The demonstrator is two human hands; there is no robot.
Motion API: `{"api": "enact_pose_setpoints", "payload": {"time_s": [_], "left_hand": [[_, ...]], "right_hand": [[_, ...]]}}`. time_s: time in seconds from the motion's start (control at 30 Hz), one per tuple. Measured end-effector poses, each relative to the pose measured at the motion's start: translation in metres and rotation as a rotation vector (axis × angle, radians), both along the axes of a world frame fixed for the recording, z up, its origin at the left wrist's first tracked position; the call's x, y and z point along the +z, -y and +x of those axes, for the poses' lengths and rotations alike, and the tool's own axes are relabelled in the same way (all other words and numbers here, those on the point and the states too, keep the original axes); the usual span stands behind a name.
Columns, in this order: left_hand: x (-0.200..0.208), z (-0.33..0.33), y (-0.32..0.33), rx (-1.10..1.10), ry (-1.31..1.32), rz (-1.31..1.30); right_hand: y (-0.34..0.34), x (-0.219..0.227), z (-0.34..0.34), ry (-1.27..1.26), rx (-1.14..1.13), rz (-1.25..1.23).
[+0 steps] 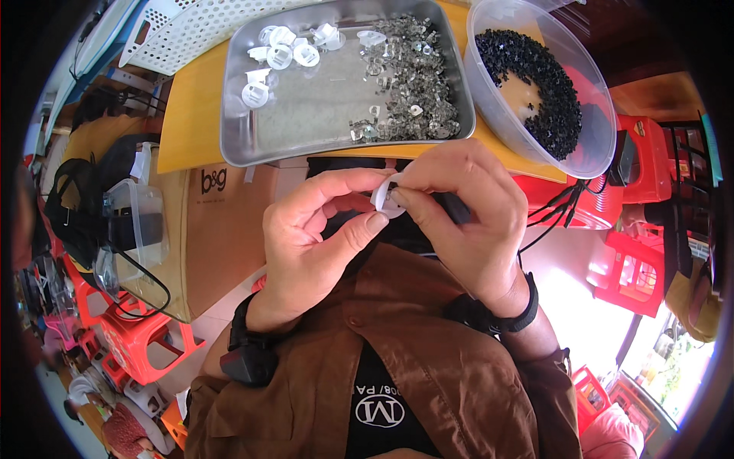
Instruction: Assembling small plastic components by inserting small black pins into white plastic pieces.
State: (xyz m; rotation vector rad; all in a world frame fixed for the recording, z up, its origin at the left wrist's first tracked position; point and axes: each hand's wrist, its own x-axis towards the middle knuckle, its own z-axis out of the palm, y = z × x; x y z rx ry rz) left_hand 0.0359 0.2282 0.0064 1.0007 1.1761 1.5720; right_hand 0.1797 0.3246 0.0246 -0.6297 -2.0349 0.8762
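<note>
In front of my chest, a white round plastic piece (388, 203) sits between my two hands, just off the tray's near edge. The fingers and thumb of my left hand (306, 237) pinch its left side. From the right, the thumb and forefinger of my right hand (478, 210) press together at its upper edge; any small part between them is hidden. Beyond my hands lies a metal tray (302, 115). Similar white plastic pieces (280, 56) are scattered in its far left, and a heap of small shiny metal clips (417, 88) fills its right side.
Right of the tray, a clear plastic tub (600, 141) holds many small black parts (554, 99). Both stand on a yellow tabletop (191, 122). A white perforated basket (195, 34) is at the far left. Below are a cardboard box (214, 252) and red stools (145, 344).
</note>
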Motion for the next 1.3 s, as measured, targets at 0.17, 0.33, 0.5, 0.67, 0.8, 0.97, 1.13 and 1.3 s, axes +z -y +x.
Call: {"api": "enact_pose_setpoints", "payload": {"time_s": [0.17, 0.33, 0.5, 0.67, 0.8, 0.97, 1.13, 1.3], "left_hand": [[-0.002, 0.001, -0.002, 0.033, 0.145, 0.024], [-0.002, 0.001, -0.002, -0.014, 0.107, -0.023], [-0.002, -0.001, -0.003, 0.005, -0.014, 0.032], [-0.003, -0.001, -0.004, 0.042, -0.031, 0.090], [-0.004, 0.001, -0.004, 0.092, -0.029, 0.085], [-0.001, 0.001, -0.004, 0.140, -0.142, 0.052], [0.002, 0.000, -0.003, 0.150, -0.257, 0.040], [0.000, 0.003, -0.004, 0.165, -0.327, 0.052]], "right_hand": [[0.004, -0.011, 0.003, -0.088, 0.005, -0.469], [0.005, -0.008, 0.003, -0.021, 0.045, -0.609], [0.008, -0.008, 0.001, -0.038, 0.015, -0.555], [0.010, -0.011, 0.000, -0.054, 0.051, -0.505], [0.013, -0.014, -0.003, -0.084, 0.074, -0.468], [0.014, -0.015, -0.006, -0.100, 0.075, -0.447], [0.013, -0.013, -0.005, -0.091, 0.095, -0.379], [0.012, -0.015, -0.005, -0.077, 0.100, -0.413]]}}
